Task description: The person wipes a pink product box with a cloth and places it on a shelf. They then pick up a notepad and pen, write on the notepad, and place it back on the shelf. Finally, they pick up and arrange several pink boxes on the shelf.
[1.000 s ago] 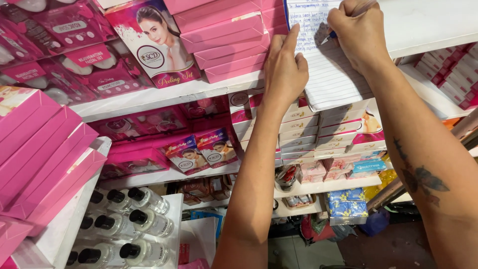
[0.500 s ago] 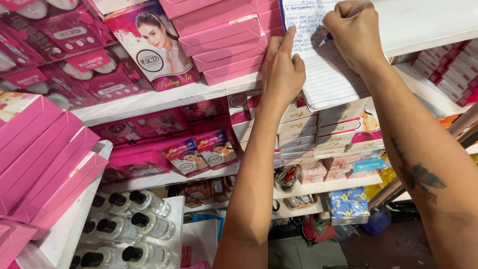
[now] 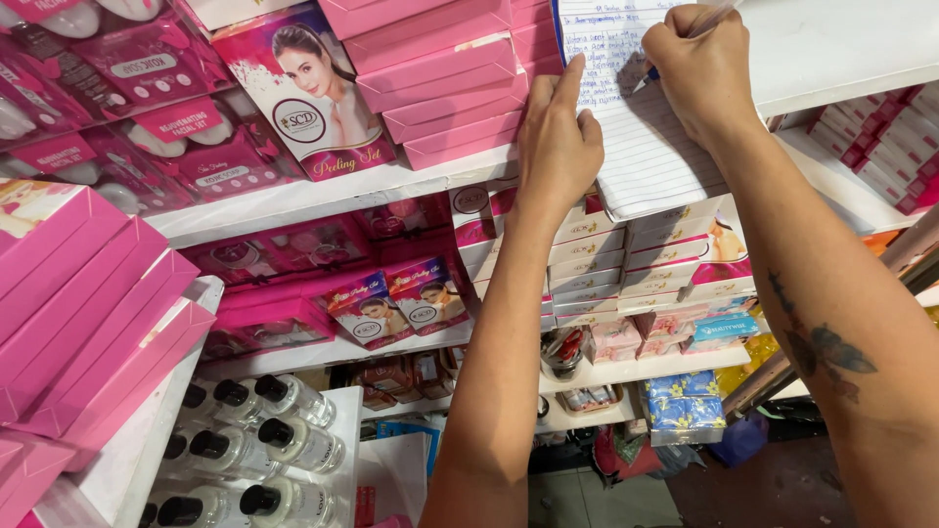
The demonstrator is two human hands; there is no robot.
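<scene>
Pink flat boxes (image 3: pixel 93 313) are stacked at the near left, and just below them clear bottles with black caps (image 3: pixel 264 440) lie in rows on a white shelf. Farther up, a white shelf board (image 3: pixel 323 194) carries a tall pink carton with a portrait (image 3: pixel 308 88) and, right of it, a pile of plain pink boxes (image 3: pixel 445 78). The left hand (image 3: pixel 558 142) lies flat against that pile's right end — fingers together, the index finger stretched up onto the left edge of a lined notepad (image 3: pixel 650 147). The notepad rests on the shelf at the upper middle, its lower part hanging over the edge, handwriting across its top. The right hand (image 3: pixel 702 68) is bunched tight around a blue-tipped pen (image 3: pixel 649 73) whose tip touches the paper. Below the notepad sit white and pink cartons (image 3: pixel 626 259) — stacked in rows.
</scene>
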